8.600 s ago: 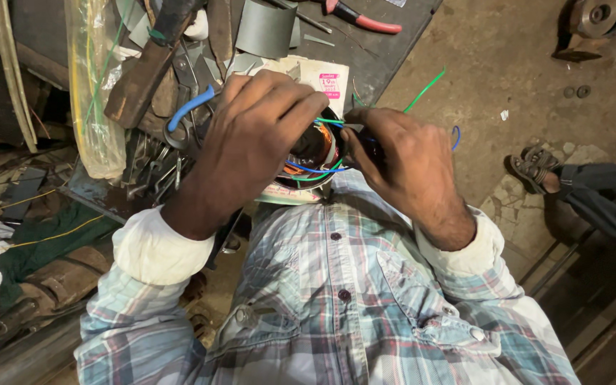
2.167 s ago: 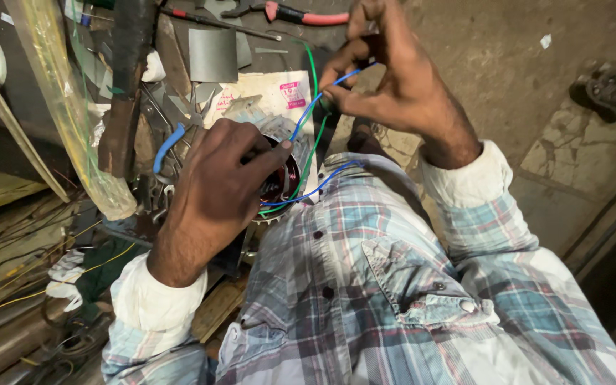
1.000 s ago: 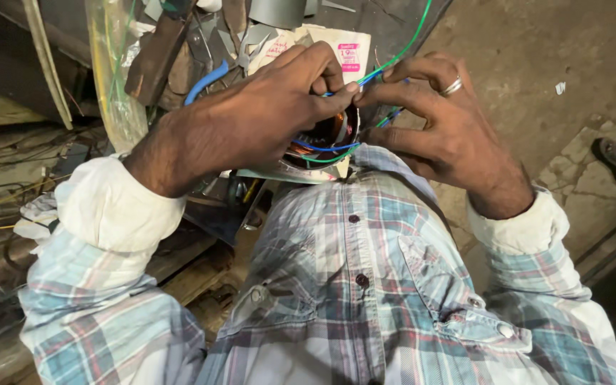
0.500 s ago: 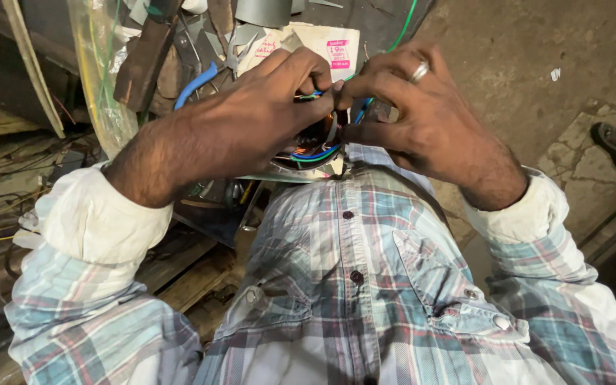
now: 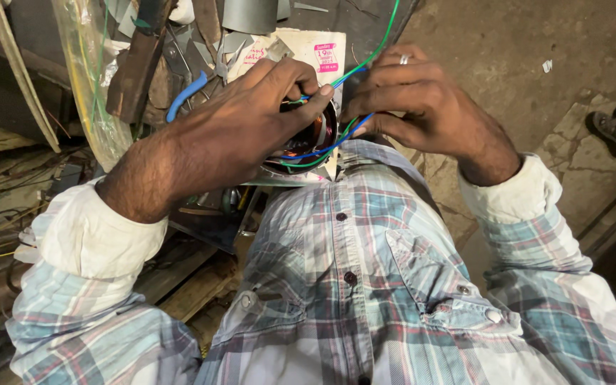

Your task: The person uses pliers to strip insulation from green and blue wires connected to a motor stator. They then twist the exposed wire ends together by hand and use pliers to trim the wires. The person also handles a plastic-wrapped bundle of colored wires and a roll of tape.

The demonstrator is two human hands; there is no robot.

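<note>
While the left hand (image 5: 251,117) arches over the round copper-wound coil (image 5: 314,135), its fingers curl around the upper rim and press the part steady against the person's chest, just above the plaid shirt (image 5: 365,285). The right hand (image 5: 411,96) closes in from the opposite side, its fingertips pressed together on the blue wire (image 5: 322,151) where it leaves the winding; a ring shows on one finger. A green wire (image 5: 379,43) rises from the coil between both hands and runs up out of view, kept clear of the working fingers. Holding from two sides appears to brace the coil. Behind the hands lie a paper sheet (image 5: 301,46), blue-handled pliers (image 5: 183,100) and a clear plastic bag (image 5: 90,85).
</note>
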